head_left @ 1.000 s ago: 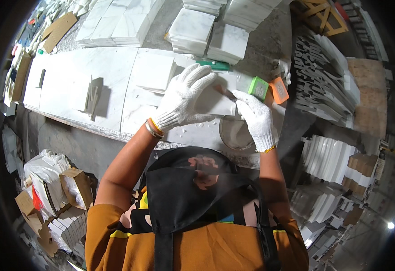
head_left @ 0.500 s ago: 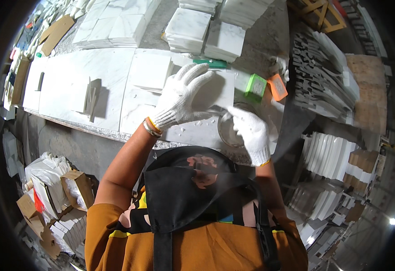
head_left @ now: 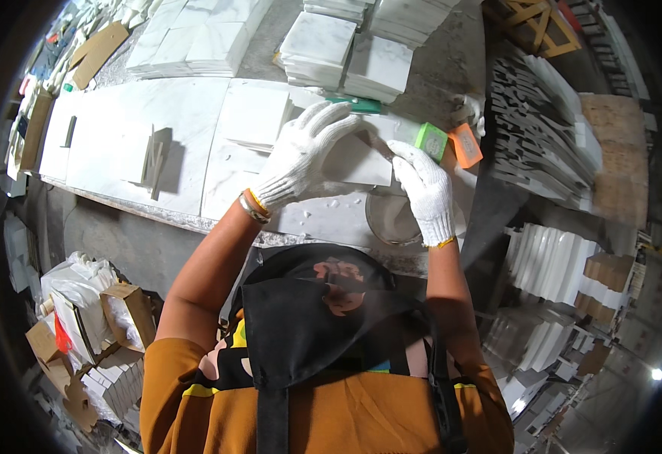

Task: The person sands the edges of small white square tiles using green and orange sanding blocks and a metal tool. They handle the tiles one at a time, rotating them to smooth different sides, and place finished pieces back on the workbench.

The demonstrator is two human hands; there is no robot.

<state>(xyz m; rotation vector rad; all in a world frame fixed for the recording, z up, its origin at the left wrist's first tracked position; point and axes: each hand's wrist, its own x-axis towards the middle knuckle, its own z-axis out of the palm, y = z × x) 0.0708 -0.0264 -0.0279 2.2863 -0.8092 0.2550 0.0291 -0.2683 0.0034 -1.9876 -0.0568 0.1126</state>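
My left hand (head_left: 304, 151), in a white knit glove, lies over the left part of a white square tile (head_left: 365, 163). Its fingers are stretched out toward the tile's far side, and the thumb is apart from them. At the tile's right edge, my right hand (head_left: 424, 191), gloved too, has its fingers pinched together. A thin sliver seems to reach from its fingertips toward the tile's far edge, too blurred to name. A shallow round dish (head_left: 382, 221) sits partly under the right wrist. Left of my left hand lies a small stack of white tiles (head_left: 259, 113).
Beyond my right hand stand a green box (head_left: 430, 141) and an orange box (head_left: 465, 146). A flat green piece (head_left: 357, 104) lies behind the tile. Stacks of marble tiles (head_left: 316, 38) occupy the back. Thin strips (head_left: 153, 163) stand on the left slab, and white crumbs dot the near edge.
My right hand has moved away from me and slightly right, from over the round dish to the tile's right edge. The left hand has stayed nearly in place.
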